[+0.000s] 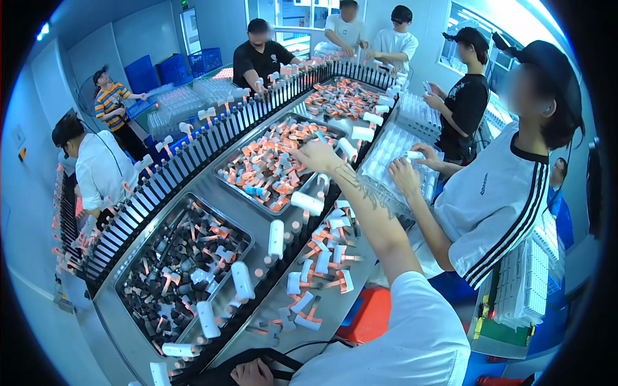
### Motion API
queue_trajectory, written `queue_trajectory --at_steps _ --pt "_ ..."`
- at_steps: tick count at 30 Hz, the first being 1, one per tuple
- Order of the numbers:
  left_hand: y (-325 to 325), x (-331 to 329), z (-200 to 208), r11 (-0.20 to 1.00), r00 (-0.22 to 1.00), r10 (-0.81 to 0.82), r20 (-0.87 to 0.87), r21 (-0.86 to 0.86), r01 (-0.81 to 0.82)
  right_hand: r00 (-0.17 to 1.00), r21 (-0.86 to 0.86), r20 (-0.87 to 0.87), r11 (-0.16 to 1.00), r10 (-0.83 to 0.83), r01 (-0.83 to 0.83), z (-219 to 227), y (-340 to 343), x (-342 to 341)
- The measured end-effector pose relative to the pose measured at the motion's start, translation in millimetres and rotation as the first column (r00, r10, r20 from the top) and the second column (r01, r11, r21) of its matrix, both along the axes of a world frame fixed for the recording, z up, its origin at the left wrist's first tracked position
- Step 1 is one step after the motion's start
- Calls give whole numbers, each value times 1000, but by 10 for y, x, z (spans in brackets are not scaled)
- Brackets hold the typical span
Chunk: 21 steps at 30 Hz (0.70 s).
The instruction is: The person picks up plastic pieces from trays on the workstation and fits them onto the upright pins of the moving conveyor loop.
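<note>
My right hand reaches over the middle metal tray, which is heaped with small orange-and-white pieces. Its fingers are bent down at the pile, and whatever they pinch is hidden. A teal piece lies just beyond them. Low in the picture, my left hand is curled beside black straps; its fingertips are out of sight. White pieces stand on the pegs of a chain conveyor running between me and the trays.
Black and grey parts fill the near tray; orange ones fill the far tray. Loose white-and-orange T-shaped pieces lie on the metal ledge. A co-worker stands close on my right by clear plastic trays. A red stool is below.
</note>
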<state>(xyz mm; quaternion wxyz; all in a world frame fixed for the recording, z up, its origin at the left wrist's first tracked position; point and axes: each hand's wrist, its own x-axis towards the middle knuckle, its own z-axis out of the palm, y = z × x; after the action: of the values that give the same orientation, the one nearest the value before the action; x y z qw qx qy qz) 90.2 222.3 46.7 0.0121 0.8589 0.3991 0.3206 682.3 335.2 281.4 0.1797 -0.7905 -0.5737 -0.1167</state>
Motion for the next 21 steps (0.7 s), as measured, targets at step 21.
queue_trajectory --at_steps 21 --pt "96 125 -139 995 990 -14 -138 -99 0 904 190 -55 884 -424 426 -252 -277 1142"
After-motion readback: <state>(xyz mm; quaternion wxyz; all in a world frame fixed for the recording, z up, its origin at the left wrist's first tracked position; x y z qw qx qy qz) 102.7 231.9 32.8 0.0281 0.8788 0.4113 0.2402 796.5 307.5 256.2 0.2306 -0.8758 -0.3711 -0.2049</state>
